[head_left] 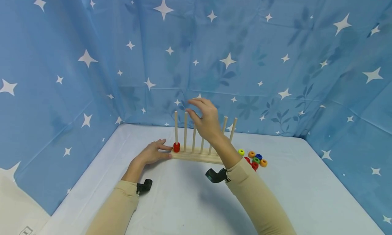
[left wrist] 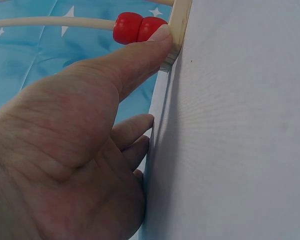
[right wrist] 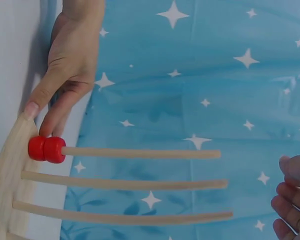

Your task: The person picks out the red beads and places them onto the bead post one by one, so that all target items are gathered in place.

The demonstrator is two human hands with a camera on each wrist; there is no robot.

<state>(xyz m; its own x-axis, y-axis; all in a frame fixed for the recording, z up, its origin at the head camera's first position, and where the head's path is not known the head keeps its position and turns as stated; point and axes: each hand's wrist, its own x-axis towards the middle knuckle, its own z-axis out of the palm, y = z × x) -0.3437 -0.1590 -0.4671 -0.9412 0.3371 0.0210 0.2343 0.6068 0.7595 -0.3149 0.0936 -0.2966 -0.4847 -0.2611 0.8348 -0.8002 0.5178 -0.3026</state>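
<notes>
A wooden peg rack (head_left: 196,156) stands on the table, with several upright pegs on its base. Two red beads (left wrist: 140,27) are stacked at the foot of its leftmost peg (right wrist: 140,152). My left hand (head_left: 152,152) holds the left end of the base between thumb and index finger; its other fingers rest on the table in the left wrist view. Raised above the pegs, my right hand (head_left: 206,120) has its fingers loosely curved with nothing between them. Part of it shows at the edge of the right wrist view. The right hand and forearm hide some pegs and the rack's right end.
Right of the rack lie loose beads: a yellow one (head_left: 241,152), a blue one (head_left: 259,156), a green one (head_left: 256,160), two orange ones (head_left: 263,162) and red ones (head_left: 255,166) partly behind the right sleeve. A blue star-patterned curtain (head_left: 196,75) hangs behind the white table (head_left: 171,201).
</notes>
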